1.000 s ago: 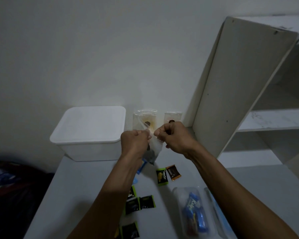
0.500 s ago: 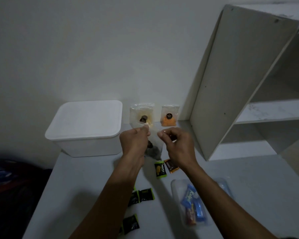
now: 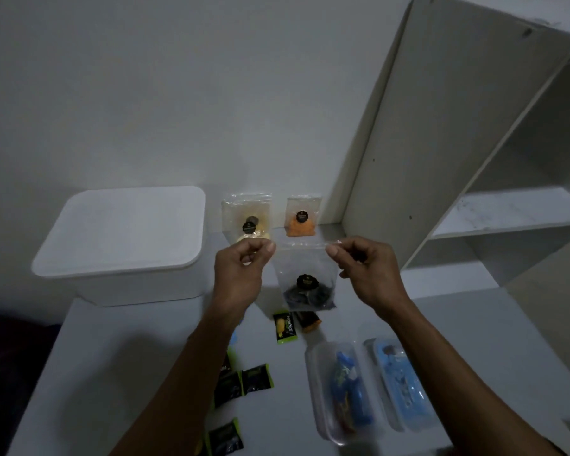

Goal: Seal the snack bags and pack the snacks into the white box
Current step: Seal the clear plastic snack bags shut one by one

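Note:
I hold a clear zip bag with dark snacks up above the table, its top edge stretched flat. My left hand pinches the bag's top left corner and my right hand pinches the top right corner. The white box stands lidded at the back left of the table. A clear bag with yellow snacks and a bag with orange snacks lean against the wall behind my hands.
Several small black-and-green candy packets and a yellow-green one lie on the white table. Two clear tubs with blue wrapped snacks lie at the front right. A white shelf unit rises on the right.
My hands have moved apart along the bag's top edge, from pinching together at its middle to holding its two corners. The bag now hangs flat and stretched.

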`<state>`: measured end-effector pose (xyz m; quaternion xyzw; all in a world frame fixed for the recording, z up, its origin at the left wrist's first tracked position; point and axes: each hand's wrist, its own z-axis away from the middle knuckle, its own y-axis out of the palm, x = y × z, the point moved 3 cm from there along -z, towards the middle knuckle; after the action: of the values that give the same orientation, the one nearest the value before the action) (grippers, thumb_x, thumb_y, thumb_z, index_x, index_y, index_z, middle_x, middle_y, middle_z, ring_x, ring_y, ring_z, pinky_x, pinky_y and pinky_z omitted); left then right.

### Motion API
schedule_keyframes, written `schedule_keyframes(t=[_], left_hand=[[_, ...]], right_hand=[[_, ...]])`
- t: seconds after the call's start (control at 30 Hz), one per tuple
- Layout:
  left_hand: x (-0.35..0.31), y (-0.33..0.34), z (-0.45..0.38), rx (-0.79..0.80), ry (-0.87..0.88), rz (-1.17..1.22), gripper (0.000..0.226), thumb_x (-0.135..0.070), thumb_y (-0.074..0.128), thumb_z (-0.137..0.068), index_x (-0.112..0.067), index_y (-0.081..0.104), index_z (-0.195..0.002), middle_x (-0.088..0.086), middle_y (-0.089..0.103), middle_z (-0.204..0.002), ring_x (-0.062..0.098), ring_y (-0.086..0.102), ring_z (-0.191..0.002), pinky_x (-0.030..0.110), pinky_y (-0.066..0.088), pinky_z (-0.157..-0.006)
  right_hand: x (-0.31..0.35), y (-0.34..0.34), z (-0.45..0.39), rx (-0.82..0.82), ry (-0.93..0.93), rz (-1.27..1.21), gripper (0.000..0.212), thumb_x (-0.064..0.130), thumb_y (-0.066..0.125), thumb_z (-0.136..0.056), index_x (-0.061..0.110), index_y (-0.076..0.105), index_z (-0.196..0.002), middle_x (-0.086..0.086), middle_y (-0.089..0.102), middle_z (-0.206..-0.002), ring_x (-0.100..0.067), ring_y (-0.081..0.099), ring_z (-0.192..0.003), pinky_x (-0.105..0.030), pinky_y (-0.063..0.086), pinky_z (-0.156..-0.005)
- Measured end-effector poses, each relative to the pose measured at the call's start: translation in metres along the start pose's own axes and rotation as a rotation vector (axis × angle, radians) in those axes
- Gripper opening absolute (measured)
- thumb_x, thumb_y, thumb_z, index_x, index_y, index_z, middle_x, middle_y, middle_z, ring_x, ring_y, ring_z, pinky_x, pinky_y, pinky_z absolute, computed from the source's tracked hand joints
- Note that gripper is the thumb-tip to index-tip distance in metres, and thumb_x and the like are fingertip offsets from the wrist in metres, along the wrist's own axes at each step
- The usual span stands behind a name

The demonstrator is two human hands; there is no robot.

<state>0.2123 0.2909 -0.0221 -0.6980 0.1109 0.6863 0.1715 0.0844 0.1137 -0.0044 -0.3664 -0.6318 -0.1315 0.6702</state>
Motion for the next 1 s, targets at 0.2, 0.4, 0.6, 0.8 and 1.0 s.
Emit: schedule_keyframes(t=[0.2, 0.4, 0.6, 0.8, 1.0], left_hand=[[0.027, 0.038, -0.040, 0.028, 0.035, -0.087, 0.010, -0.024, 0.063, -0.094, -0.019, 0.072, -0.090, -0.002, 0.070, -0.086, 0.016, 0.063, -0.087, 0.030, 0.052, -0.079], [0.057, 0.071, -0.101, 0.062, 0.100, -0.276, 0.014, -0.022, 0.062, -0.094, -0.013, 0.072, -0.088, -0.002, 0.070, -0.083, 0.015, 0.066, -0.080, 0.029, 0.056, -0.067], [0.075, 0.108, -0.164, -0.112, 0.023, -0.240, 0.011, -0.010, 0.066, -0.089, -0.007, 0.071, -0.080, -0.015, 0.057, -0.069, -0.008, 0.055, -0.064, 0.008, 0.042, -0.061], [0.112, 0.127, -0.209, -0.134, -0.067, -0.208, 0.008, -0.014, 0.067, -0.090, -0.011, 0.071, -0.084, -0.002, 0.067, -0.073, -0.002, 0.058, -0.063, 0.019, 0.049, -0.064], [0.127, 0.137, -0.232, -0.197, -0.126, -0.201, 0.006, -0.012, 0.067, -0.090, -0.012, 0.067, -0.084, -0.009, 0.062, -0.069, -0.009, 0.055, -0.058, 0.005, 0.042, -0.057]], right_hand=[[-0.041, -0.004, -0.052, -0.015, 0.065, -0.071, 0.012, 0.020, 0.073, -0.086, 0.008, 0.075, -0.089, -0.003, 0.073, -0.082, -0.008, 0.066, -0.072, -0.022, 0.056, -0.065], [-0.080, -0.002, -0.119, -0.048, 0.088, -0.084, 0.011, 0.020, 0.072, -0.087, 0.009, 0.074, -0.086, -0.006, 0.073, -0.081, -0.014, 0.067, -0.073, -0.025, 0.057, -0.067], [-0.124, 0.013, -0.186, -0.115, 0.153, -0.111, 0.013, 0.023, 0.070, -0.090, 0.011, 0.074, -0.086, -0.004, 0.072, -0.080, -0.013, 0.065, -0.074, -0.045, 0.060, -0.076], [-0.164, 0.029, -0.231, -0.147, 0.201, -0.061, 0.015, 0.035, 0.072, -0.083, 0.022, 0.071, -0.077, 0.008, 0.067, -0.065, -0.010, 0.061, -0.062, -0.049, 0.058, -0.071], [-0.185, 0.042, -0.256, -0.149, 0.242, -0.075, 0.016, 0.038, 0.072, -0.080, 0.022, 0.071, -0.076, 0.005, 0.066, -0.065, -0.010, 0.059, -0.062, -0.043, 0.057, -0.071]])
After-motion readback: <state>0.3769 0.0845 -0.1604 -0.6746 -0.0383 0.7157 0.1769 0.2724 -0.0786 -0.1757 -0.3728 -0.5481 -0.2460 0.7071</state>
